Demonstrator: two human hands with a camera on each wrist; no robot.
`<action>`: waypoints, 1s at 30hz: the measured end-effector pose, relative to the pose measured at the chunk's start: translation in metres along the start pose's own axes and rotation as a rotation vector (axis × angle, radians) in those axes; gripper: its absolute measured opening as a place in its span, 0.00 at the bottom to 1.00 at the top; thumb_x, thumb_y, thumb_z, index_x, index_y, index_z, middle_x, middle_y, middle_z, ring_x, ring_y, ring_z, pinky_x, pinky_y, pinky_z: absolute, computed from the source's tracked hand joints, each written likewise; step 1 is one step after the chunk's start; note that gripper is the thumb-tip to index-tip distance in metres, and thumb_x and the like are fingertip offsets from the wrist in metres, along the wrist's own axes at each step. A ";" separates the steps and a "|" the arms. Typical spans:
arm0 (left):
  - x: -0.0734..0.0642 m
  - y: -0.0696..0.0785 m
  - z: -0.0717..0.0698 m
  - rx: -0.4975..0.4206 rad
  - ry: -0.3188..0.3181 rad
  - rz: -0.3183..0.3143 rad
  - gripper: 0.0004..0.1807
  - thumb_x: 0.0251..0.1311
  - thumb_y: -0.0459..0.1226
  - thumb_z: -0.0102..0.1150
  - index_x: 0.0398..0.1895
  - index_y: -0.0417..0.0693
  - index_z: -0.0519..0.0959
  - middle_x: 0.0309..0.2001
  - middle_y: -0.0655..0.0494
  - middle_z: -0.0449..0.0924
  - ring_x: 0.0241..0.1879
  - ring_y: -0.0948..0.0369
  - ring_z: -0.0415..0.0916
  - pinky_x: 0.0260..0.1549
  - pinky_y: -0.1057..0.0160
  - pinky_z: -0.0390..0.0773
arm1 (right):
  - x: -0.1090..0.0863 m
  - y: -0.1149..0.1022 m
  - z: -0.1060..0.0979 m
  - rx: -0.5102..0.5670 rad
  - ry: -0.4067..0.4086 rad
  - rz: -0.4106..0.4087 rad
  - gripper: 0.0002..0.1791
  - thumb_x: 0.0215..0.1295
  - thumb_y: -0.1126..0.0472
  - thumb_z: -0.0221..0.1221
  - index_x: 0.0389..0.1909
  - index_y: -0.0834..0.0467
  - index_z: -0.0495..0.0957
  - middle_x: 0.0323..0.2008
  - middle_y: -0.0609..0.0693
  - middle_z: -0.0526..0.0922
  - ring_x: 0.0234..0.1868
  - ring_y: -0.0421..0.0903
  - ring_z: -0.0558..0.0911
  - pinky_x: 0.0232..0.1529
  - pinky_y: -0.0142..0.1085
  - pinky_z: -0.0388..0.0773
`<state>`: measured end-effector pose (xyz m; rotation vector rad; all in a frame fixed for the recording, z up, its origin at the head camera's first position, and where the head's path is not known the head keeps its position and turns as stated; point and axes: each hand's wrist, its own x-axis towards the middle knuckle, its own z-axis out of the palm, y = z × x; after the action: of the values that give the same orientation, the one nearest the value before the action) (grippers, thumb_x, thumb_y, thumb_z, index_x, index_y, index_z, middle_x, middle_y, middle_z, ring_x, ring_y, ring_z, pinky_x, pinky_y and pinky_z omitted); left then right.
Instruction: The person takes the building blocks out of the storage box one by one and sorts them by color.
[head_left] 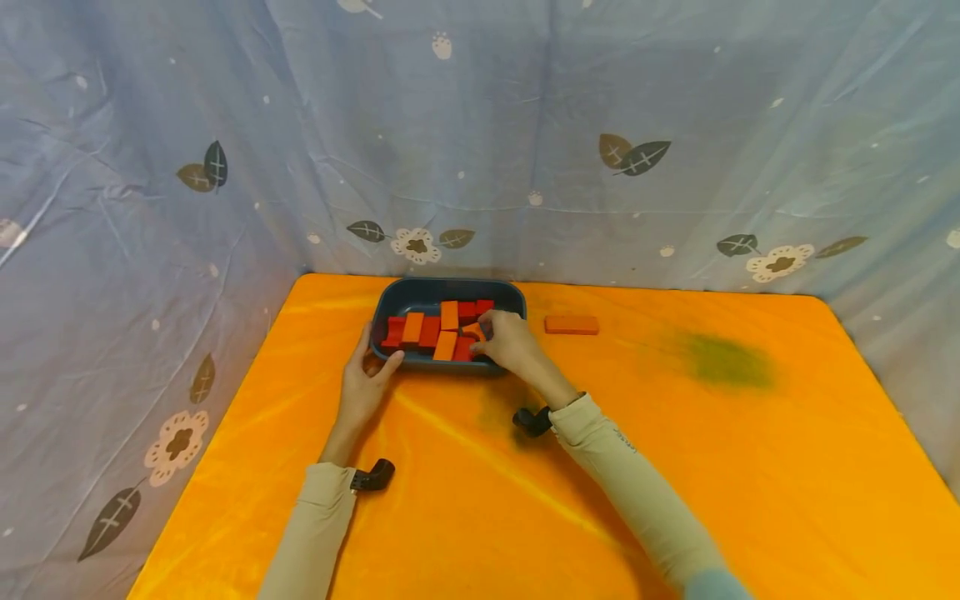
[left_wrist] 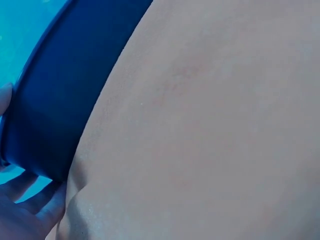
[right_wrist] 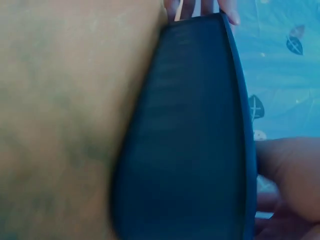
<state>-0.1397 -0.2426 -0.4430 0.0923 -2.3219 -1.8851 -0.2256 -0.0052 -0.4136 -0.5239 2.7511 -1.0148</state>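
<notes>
A dark blue-grey plastic bin stands near the table's back edge, with several orange and red rectangular blocks inside. My left hand grips the bin's left end, thumb at the front rim and fingers along the side. Over the bin's right part, my right hand reaches in and pinches a tilted orange block between thumb and fingers. The hand partly hides that block. In the right wrist view, the bin's outer wall fills the middle and hides the blocks.
One more orange block lies on the table just right of the bin. An orange-yellow cloth covers the table. A patterned grey-blue curtain hangs behind the bin and along both sides.
</notes>
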 end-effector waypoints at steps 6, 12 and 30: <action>0.001 0.002 0.003 0.001 0.004 0.011 0.43 0.67 0.37 0.60 0.78 0.44 0.45 0.77 0.46 0.44 0.70 0.45 0.58 0.64 0.47 0.66 | 0.008 -0.010 0.007 -0.228 -0.080 0.110 0.14 0.57 0.58 0.71 0.34 0.63 0.79 0.27 0.55 0.80 0.30 0.52 0.78 0.36 0.41 0.77; 0.000 0.003 0.004 0.010 0.012 0.006 0.43 0.67 0.37 0.60 0.78 0.45 0.46 0.77 0.46 0.46 0.69 0.45 0.61 0.63 0.47 0.67 | 0.008 -0.011 0.011 -0.282 -0.049 0.112 0.08 0.59 0.63 0.67 0.33 0.63 0.79 0.27 0.54 0.80 0.29 0.51 0.77 0.34 0.40 0.78; -0.004 0.000 -0.001 0.016 0.004 0.010 0.43 0.68 0.38 0.59 0.79 0.47 0.45 0.72 0.36 0.56 0.67 0.46 0.63 0.63 0.49 0.68 | -0.004 0.007 -0.013 0.046 0.273 -0.077 0.12 0.60 0.61 0.65 0.43 0.59 0.86 0.31 0.53 0.85 0.20 0.46 0.73 0.21 0.32 0.68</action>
<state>-0.1360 -0.2428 -0.4434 0.0865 -2.3302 -1.8607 -0.2270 0.0093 -0.4079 -0.5232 2.9534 -1.2504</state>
